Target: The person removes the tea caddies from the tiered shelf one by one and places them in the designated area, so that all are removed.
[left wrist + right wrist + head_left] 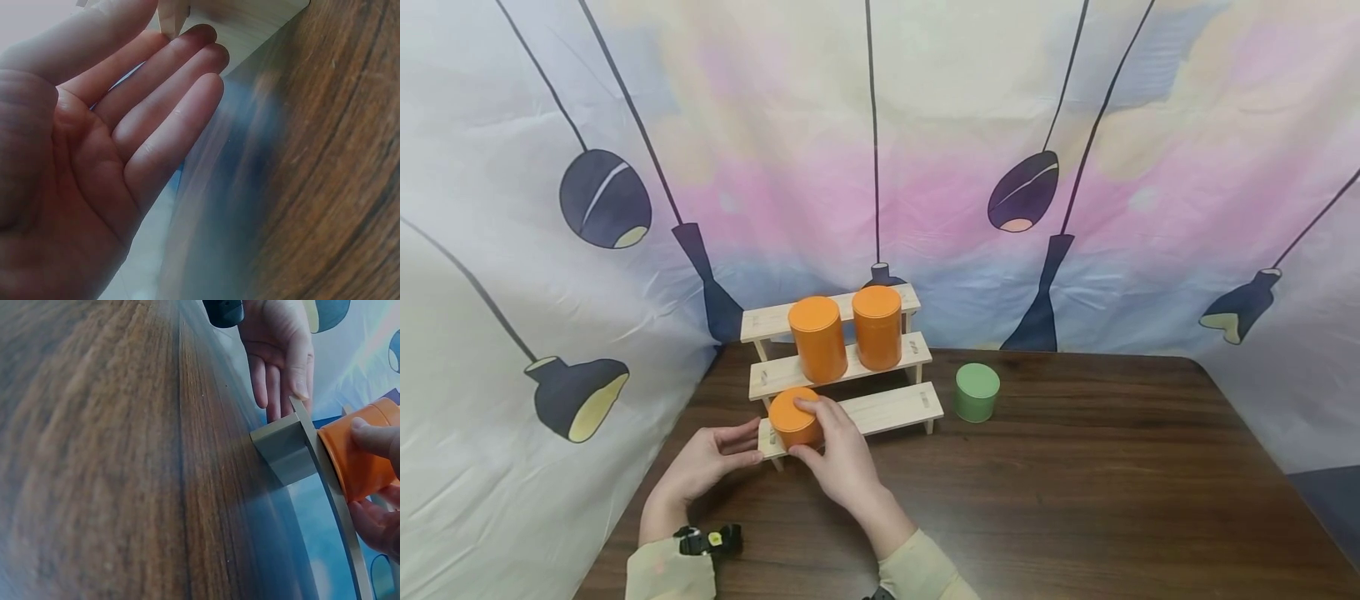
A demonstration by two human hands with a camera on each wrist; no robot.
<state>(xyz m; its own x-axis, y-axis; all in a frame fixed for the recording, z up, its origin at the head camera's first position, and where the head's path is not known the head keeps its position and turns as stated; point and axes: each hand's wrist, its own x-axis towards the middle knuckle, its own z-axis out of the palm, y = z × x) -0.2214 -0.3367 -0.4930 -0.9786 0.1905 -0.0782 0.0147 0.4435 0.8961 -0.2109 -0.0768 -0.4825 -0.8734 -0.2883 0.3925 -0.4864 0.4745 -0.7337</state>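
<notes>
A three-step wooden display stand (891,410) stands on the table. My right hand (844,458) grips a short orange canister (793,410) at the left end of its lowest step, thumb in front and fingers around the side. In the right wrist view, the base of this orange canister (359,459) meets the board. At the left end of that step is my left hand (703,462), its thumb and fingertips right at the board's edge. The left wrist view shows its fingers (169,134) extended and relaxed. Two taller orange canisters (820,346) stand side by side on the middle step.
Right of the stand, a short green canister (977,393) sits on the dark wooden table (1075,492). A cloth backdrop (955,108) printed with hanging lamps rises behind the table and along its left side.
</notes>
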